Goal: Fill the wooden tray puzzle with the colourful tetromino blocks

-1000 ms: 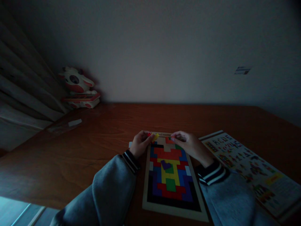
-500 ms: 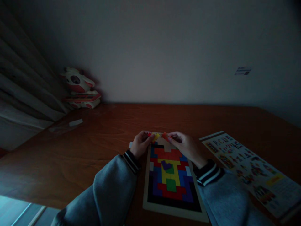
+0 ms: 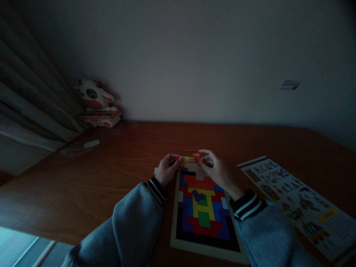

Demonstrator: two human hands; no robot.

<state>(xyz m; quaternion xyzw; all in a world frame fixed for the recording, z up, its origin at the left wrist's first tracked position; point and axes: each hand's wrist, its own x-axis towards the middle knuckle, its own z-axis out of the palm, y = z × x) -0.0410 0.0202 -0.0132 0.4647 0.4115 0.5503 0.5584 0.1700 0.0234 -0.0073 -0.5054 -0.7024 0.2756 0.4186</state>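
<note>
My left hand [image 3: 167, 168] is closed at the far left corner of a puzzle board [image 3: 205, 253], pinching a yellow puzzle piece [image 3: 184, 161] with a bit of red beside it. Across from it, my right hand [image 3: 215, 168] holds an orange puzzle piece [image 3: 196, 155] between thumb and fingers, above the board's far edge. Coloured pieces fill much of the pale-framed board, including a green piece [image 3: 204, 219] near the front. A purple piece [image 3: 198, 195] lies tilted on top of the others. Bare wood shows near the board's far end, partly hidden by my right hand.
A printed sheet [image 3: 294, 204] with small coloured pictures lies right of the board. At the back left of the brown table [image 3: 133, 163] stands a cow-shaped toy [image 3: 97, 105], with a clear plastic bag [image 3: 80, 146] in front. A curtain [image 3: 33, 96] hangs at the left.
My right hand has turned the orange piece and lifted its fingers slightly. The left hand keeps its pinch on the yellow piece. The whole view has shifted a little.
</note>
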